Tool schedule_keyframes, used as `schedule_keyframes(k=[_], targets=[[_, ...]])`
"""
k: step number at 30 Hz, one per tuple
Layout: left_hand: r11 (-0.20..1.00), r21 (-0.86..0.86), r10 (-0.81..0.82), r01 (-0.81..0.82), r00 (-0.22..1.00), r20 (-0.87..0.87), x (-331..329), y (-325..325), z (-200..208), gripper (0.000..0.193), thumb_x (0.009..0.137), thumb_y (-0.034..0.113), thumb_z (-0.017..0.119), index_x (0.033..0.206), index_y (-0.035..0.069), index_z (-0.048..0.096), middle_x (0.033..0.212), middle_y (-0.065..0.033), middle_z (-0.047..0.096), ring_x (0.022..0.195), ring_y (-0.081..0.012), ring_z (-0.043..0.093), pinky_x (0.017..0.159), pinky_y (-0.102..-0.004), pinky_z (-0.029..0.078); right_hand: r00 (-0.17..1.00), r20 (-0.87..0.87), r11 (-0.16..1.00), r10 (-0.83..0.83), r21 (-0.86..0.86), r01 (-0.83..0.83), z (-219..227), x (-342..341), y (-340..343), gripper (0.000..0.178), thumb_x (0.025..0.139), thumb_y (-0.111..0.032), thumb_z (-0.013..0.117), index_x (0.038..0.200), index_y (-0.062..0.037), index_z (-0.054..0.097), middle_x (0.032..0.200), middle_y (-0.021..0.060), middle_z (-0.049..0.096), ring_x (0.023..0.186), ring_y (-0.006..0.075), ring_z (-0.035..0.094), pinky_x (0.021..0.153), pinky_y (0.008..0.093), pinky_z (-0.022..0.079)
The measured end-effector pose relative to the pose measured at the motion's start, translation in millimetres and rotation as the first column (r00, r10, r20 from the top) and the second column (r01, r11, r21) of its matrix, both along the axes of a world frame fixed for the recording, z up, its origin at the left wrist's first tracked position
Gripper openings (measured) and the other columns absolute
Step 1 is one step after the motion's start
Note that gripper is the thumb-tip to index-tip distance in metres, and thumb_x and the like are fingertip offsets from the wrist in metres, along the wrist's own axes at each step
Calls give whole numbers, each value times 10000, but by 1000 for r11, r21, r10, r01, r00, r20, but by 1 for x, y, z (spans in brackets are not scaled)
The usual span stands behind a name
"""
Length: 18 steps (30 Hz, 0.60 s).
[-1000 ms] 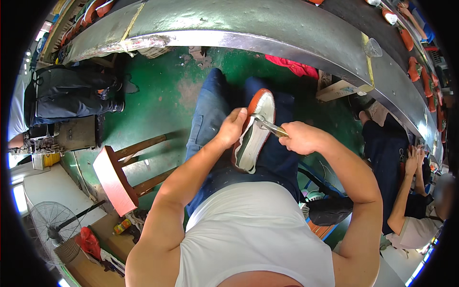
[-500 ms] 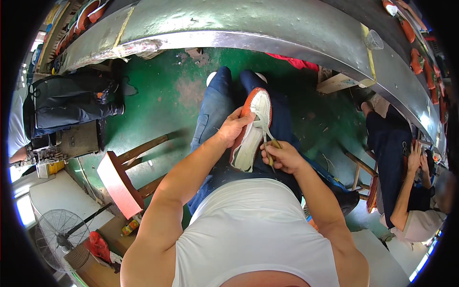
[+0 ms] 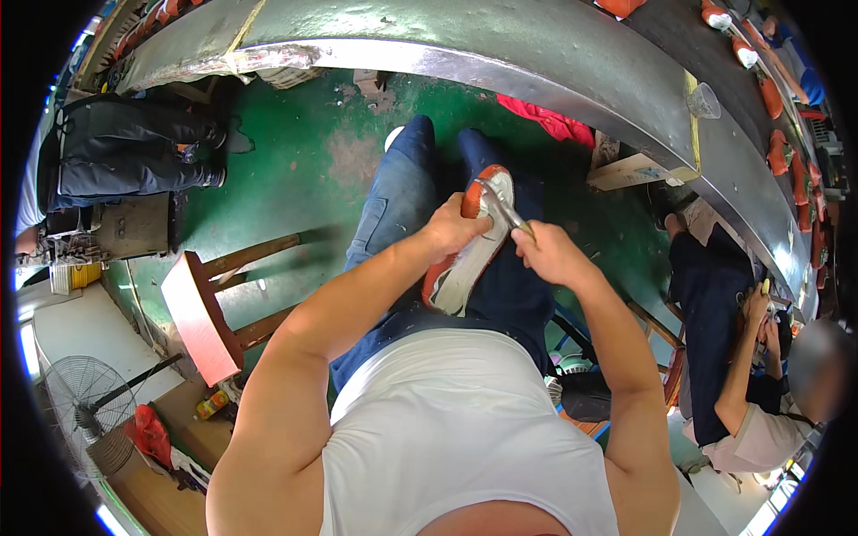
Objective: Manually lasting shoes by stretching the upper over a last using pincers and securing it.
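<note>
A shoe upper (image 3: pixel 468 272), orange-red with a pale underside facing up, lies slanted over my thighs, toe away from me. My left hand (image 3: pixel 454 227) is closed on its left edge near the toe, thumb over the pale underside. In my right hand (image 3: pixel 549 254) is a pair of metal pincers (image 3: pixel 506 211) with yellowish handles, the fingers wrapped round them. The pincers' head reaches over the toe part and appears to touch it. Whether the jaws grip the edge cannot be made out.
A long metal-edged bench (image 3: pixel 536 67) curves across the far side. A red-topped stool (image 3: pixel 202 318) and a fan (image 3: pixel 88 411) stand at left. A co-worker (image 3: pixel 746 402) sits at right; another person's dark trousers (image 3: pixel 134 147) show at left. Red cloth (image 3: pixel 554 121) hangs below the bench.
My right hand has moved up and away from me, bringing the pincers from the shoe's middle to its toe. Their handles, spread before, are now closed in my hand. My left hand still holds the shoe.
</note>
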<state>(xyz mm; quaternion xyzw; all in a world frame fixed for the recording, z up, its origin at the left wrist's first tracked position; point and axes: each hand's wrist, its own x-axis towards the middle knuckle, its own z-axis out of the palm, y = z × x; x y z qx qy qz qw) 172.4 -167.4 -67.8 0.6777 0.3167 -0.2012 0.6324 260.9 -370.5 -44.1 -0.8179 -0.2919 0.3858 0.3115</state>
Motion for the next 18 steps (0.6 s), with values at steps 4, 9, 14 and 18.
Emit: schedule_keyframes(k=[4, 9, 14, 18], targets=[[958, -284, 32, -32, 999, -4, 1, 21, -13, 606, 859, 182, 764, 1351, 8, 455, 1206, -150, 627, 1081, -257, 646, 957, -426, 523, 958, -258, 987, -122, -131, 91, 41, 1, -24, 244, 944, -211, 602, 892, 27, 579, 742, 155, 634, 726, 329, 655, 719, 407, 523], [900, -435, -4, -37, 996, -93, 5, 28, -3, 619, 870, 183, 757, 1373, 27, 432, 1242, -136, 628, 1116, -257, 643, 999, -445, 505, 953, -185, 957, 241, -118, -265, 52, -29, -29, 379, 910, -170, 633, 1234, 23, 600, 903, 207, 680, 864, 367, 679, 786, 414, 537], [928, -372, -9, -16, 998, -66, 3, 27, -2, 638, 873, 254, 766, 1368, 24, 434, 1252, -133, 616, 1142, -241, 619, 1006, -429, 497, 891, 265, 928, 368, -159, -336, 50, -50, -1, 413, 900, -140, 645, 1282, -3, 564, 1046, 213, 678, 955, 394, 666, 831, 455, 539], [929, -369, 6, -12, 1000, -18, 0, 37, -9, 637, 874, 283, 766, 1356, 18, 443, 1251, -131, 611, 1127, -235, 619, 1001, -413, 497, 954, 246, 985, 169, -21, -169, -2, -63, -16, 319, 893, -161, 664, 1183, -42, 608, 1015, 176, 681, 935, 378, 668, 802, 460, 531]])
